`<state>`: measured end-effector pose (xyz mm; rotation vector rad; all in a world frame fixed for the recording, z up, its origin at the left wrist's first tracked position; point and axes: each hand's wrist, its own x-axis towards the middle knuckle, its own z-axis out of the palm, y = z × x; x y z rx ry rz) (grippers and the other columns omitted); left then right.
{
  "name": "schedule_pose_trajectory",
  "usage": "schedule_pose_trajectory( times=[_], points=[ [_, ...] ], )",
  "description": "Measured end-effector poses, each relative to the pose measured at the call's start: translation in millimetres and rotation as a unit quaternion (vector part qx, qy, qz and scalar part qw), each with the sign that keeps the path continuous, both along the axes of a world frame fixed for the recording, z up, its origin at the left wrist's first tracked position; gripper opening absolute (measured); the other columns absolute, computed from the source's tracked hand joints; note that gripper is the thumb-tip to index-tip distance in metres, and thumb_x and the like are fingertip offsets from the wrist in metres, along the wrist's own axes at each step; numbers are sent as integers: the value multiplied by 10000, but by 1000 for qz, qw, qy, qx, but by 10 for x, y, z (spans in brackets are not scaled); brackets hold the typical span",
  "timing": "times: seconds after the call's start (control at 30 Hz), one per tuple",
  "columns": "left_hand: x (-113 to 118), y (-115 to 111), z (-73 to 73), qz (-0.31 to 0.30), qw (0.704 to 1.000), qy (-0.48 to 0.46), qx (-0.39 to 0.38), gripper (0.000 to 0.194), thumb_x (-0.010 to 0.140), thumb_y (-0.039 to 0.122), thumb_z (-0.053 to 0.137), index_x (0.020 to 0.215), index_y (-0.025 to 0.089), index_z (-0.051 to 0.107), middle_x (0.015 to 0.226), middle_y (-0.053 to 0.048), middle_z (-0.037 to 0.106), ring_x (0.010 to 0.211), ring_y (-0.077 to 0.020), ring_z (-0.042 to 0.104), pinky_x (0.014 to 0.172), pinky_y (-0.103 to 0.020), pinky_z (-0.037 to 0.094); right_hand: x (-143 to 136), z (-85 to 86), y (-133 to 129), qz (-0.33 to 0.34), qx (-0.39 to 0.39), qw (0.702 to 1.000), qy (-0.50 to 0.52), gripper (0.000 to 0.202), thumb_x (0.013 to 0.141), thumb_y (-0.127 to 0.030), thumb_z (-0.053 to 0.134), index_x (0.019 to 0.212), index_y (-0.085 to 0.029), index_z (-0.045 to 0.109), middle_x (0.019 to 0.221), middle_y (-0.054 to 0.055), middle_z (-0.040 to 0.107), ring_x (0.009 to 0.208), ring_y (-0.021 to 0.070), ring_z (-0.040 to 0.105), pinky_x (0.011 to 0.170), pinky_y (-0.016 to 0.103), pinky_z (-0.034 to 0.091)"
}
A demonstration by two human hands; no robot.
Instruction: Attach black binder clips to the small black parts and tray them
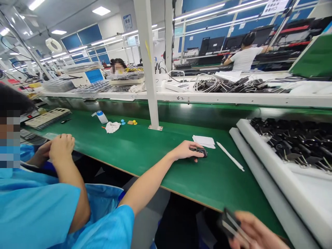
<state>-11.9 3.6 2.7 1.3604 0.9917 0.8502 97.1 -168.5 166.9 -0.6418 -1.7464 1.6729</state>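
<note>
My left hand [185, 150] reaches out over the green bench and is closed on a small black device [202, 152] with a round, lens-like detail on its face. The device is low over or on the bench top; which of the two I cannot tell. At the bottom right, past the bench's front edge, my right hand [255, 230] grips a black piece with thin metal wires [229, 221], like a binder clip; it is smeared by motion. White paper slips [204, 141] lie just beyond my left hand, and a white pen-like stick [230, 156] lies to their right.
A white foam tray [280, 183] full of black parts with binder clips [282, 138] stands at right. Loose binder clips [241, 84] are heaped on the shelf. A white post [153, 86] rises from the bench [145, 152]. A co-worker's hands [61, 147] are at left.
</note>
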Motion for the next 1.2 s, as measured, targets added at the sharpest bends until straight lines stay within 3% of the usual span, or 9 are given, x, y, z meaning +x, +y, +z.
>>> schedule_pose_trajectory(
  times=[0.07, 0.13, 0.2, 0.27, 0.37, 0.53, 0.8, 1.07, 1.2],
  points=[
    [-25, 55, -54, 19, 1000, -3, -11, 525, 684, 344, 917, 1115, 109, 732, 964, -126, 750, 604, -144, 677, 653, -297, 515, 882, -683, 327, -104, -25, 993, 50, 513, 797, -687, 804, 791, -182, 713, 593, 46, 600, 541, 186, 548, 510, 277, 450],
    [-41, 77, -73, 17, 1000, -12, -17, 577, 638, 377, 941, 1105, 109, 734, 948, -127, 752, 595, -147, 677, 637, -291, 511, 1312, -1332, 666, -239, -89, 965, 57, 503, 779, -628, 857, 895, -154, 736, 716, 83, 659, 583, 185, 556, 540, 285, 479],
    [-43, 63, -46, 17, 1000, -14, -11, 601, 623, 403, 942, 1104, 109, 735, 970, -129, 751, 592, -144, 676, 627, -282, 507, 1357, -1752, 935, -249, -135, 958, 49, 518, 783, -621, 851, 876, -131, 714, 791, 109, 661, 602, 178, 551, 515, 274, 463],
    [-42, 44, 17, 24, 1000, 2, 7, 598, 646, 428, 921, 1120, 115, 734, 993, -125, 748, 597, -139, 676, 599, -259, 486, 1240, -1916, 1130, -260, -144, 953, 53, 553, 758, -661, 834, 813, -139, 661, 716, 72, 613, 513, 136, 481, 417, 233, 357],
    [-53, 49, 105, 24, 999, 39, 29, 571, 697, 454, 876, 1143, 129, 730, 964, -105, 747, 605, -137, 678, 528, -212, 411, 1129, -1917, 1284, -280, -125, 950, 58, 552, 760, -675, 805, 835, -164, 611, 598, -8, 520, 435, 95, 388, 380, 191, 231],
    [-63, 57, 133, 7, 998, 46, 42, 528, 734, 450, 845, 1142, 135, 730, 973, -104, 745, 618, -147, 683, 507, -212, 406, 1257, -1925, 1240, -248, -82, 963, 60, 538, 815, -580, 809, 1077, -130, 672, 751, 44, 618, 562, 148, 533, 477, 237, 413],
    [-15, 5, 199, 1, 996, 76, 39, 501, 733, 444, 845, 1130, 162, 725, 988, -97, 752, 604, -154, 690, 508, -216, 441, 1325, -1945, 1169, -207, -74, 974, 49, 516, 886, -654, 713, 827, -143, 666, 596, -43, 357, 499, 97, 278, 454, 232, 176],
    [34, -44, 250, -23, 998, 56, 19, 525, 733, 461, 848, 1157, 181, 714, 1008, -89, 741, 595, -155, 687, 489, -216, 458, 1352, -1936, 1174, -297, -35, 951, 80, 538, 882, -614, 699, 1037, -99, 725, 660, -9, 431, 563, 125, 320, 499, 262, 199],
    [94, -65, 242, -45, 996, 77, 20, 514, 748, 465, 837, 1162, 181, 727, 951, -76, 722, 590, -159, 688, 420, -184, 349, 1353, -1939, 1182, -288, -12, 955, 74, 560, 899, -606, 659, 1108, -90, 722, 685, -2, 443, 595, 138, 352, 526, 267, 236]
  ],
)
